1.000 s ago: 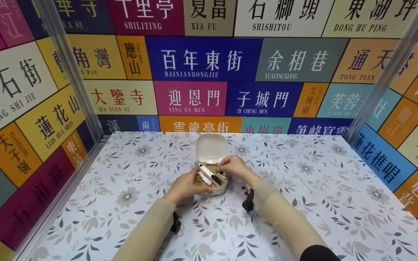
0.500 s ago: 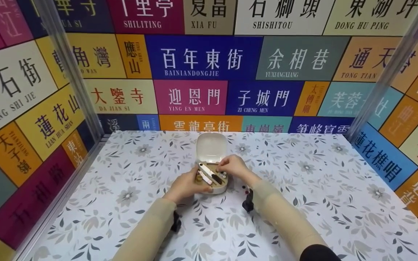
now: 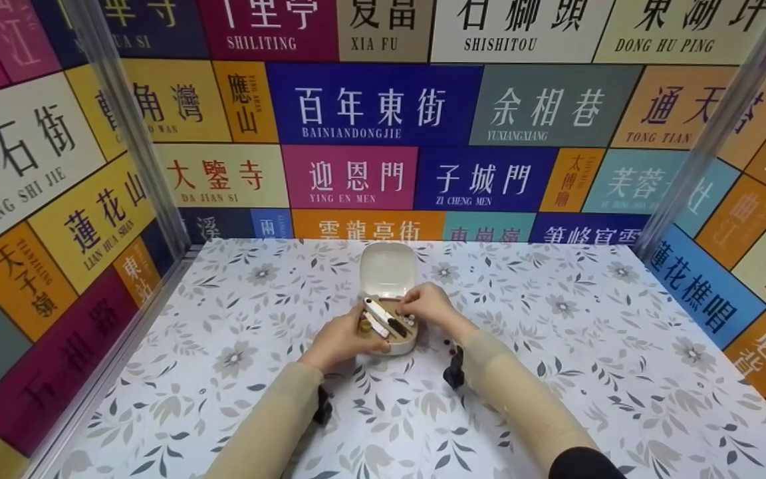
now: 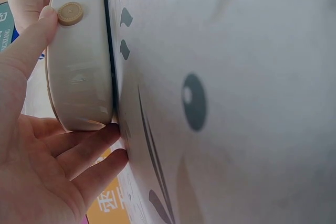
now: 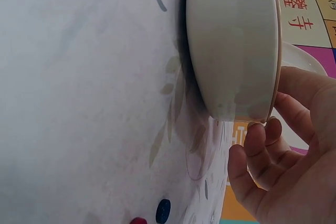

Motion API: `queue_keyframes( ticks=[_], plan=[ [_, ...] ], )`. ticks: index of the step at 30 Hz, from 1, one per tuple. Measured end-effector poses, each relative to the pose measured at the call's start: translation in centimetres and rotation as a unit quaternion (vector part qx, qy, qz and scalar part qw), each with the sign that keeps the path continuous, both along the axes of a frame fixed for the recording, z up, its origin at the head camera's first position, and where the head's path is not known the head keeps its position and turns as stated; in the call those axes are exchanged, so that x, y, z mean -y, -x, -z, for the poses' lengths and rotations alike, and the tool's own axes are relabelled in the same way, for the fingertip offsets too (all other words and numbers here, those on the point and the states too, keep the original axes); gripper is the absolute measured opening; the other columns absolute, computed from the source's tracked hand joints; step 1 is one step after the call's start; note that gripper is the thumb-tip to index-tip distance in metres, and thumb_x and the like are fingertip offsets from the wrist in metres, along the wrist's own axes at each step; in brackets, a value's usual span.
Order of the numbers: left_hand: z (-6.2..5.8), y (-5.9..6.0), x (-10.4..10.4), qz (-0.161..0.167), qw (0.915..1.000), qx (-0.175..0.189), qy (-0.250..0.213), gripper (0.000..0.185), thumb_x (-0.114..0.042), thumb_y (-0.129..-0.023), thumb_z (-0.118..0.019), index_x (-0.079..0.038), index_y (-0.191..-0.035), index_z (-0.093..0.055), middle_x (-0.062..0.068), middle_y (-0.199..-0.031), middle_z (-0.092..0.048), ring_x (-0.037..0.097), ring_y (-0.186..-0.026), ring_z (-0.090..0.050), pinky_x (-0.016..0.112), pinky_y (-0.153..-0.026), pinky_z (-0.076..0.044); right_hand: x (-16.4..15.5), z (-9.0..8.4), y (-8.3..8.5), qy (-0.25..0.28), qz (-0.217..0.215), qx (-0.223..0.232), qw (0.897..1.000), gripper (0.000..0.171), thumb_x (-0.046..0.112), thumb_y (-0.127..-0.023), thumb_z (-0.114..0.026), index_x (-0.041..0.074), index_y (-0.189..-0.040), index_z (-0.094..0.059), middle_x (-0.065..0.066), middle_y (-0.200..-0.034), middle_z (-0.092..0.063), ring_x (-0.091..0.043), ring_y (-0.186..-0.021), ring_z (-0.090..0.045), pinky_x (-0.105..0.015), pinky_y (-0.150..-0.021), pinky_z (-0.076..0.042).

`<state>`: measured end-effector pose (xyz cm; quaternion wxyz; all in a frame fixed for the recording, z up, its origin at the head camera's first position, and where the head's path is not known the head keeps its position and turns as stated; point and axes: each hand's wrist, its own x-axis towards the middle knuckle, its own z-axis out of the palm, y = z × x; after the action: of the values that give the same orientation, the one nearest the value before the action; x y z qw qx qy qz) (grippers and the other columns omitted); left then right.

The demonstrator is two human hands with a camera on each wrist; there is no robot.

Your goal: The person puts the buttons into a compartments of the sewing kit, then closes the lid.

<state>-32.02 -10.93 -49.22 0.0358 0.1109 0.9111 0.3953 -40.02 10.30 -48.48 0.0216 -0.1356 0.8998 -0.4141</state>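
Observation:
A small cream sewing box stands on the table with its lid raised at the back. My left hand grips its left side, fingers around the wall and thumb at the front, beside a tan button-shaped catch. Inside lie a slim white tool with a black end, a pinkish-white tool and small pale round pieces. My right hand reaches over the right rim with curled fingers. Its thumb and forefinger tips are inside the box; whether they pinch anything is hidden.
A dark blue button and a red one lie on the table to the right of the box, near my right wrist. The floral-patterned table meets sign-covered walls at the back and sides.
Both hands keep their places at the box, with hardly any movement. The head view has tilted down or shifted very slightly.

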Motion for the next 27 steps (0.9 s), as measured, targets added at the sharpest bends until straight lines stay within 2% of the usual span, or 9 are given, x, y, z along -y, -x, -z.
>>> queue_keyframes(
  ticks=[6, 12, 18, 23, 27],
  plan=[
    [0.0, 0.1, 0.0, 0.008, 1.0000, -0.005, -0.003, 0.114, -0.052, -0.066, -0.084, -0.011, -0.154, -0.025, 0.014, -0.142, -0.050, 0.032, -0.124, -0.050, 0.047, -0.107, -0.035, -0.3, 0.2, 0.0, 0.012, 0.012, 0.013, 1.000, 0.009, 0.014, -0.075, -0.081, 0.007, -0.078, -0.075, 0.002, -0.070, -0.069, -0.012, -0.066, -0.061, -0.024, -0.065, -0.051],
    [0.0, 0.1, -0.1, -0.003, 1.0000, 0.006, 0.000, 0.116, -0.052, -0.065, -0.085, -0.014, -0.155, -0.024, 0.010, -0.145, -0.047, 0.030, -0.128, -0.047, 0.046, -0.109, -0.032, -0.8, 0.0, -0.2, 0.025, 0.020, 0.025, 0.999, 0.011, 0.017, -0.077, -0.080, 0.008, -0.080, -0.076, 0.001, -0.073, -0.069, -0.010, -0.064, -0.058, -0.022, -0.058, -0.047],
    [0.0, 0.1, -0.2, -0.001, 1.0000, 0.006, 0.006, 0.114, -0.054, -0.066, -0.084, -0.009, -0.154, -0.025, 0.013, -0.144, -0.048, 0.032, -0.126, -0.049, 0.047, -0.108, -0.034, -2.0, -0.2, -0.5, 0.045, 0.020, 0.009, 0.999, 0.010, 0.011, -0.078, -0.078, 0.004, -0.085, -0.077, -0.002, -0.079, -0.072, -0.011, -0.069, -0.060, -0.023, -0.066, -0.051],
    [0.0, 0.2, -0.1, -0.002, 1.0000, 0.005, 0.005, 0.114, -0.054, -0.065, -0.084, -0.011, -0.154, -0.027, 0.012, -0.143, -0.049, 0.031, -0.126, -0.049, 0.047, -0.108, -0.034, -3.3, -0.4, -0.6, 0.049, 0.035, 0.029, 0.998, 0.012, 0.014, -0.079, -0.078, 0.006, -0.089, -0.076, -0.002, -0.083, -0.072, -0.015, -0.077, -0.061, -0.029, -0.074, -0.051],
    [0.1, 0.1, 0.0, -0.006, 0.9999, 0.012, 0.002, 0.116, -0.056, -0.064, -0.084, -0.013, -0.154, -0.026, 0.010, -0.146, -0.046, 0.031, -0.129, -0.046, 0.046, -0.110, -0.031, -4.6, -0.4, -0.8, 0.040, 0.050, 0.046, 0.997, 0.013, 0.014, -0.083, -0.075, 0.006, -0.093, -0.076, -0.002, -0.086, -0.072, -0.016, -0.076, -0.059, -0.028, -0.069, -0.049]
  ],
)
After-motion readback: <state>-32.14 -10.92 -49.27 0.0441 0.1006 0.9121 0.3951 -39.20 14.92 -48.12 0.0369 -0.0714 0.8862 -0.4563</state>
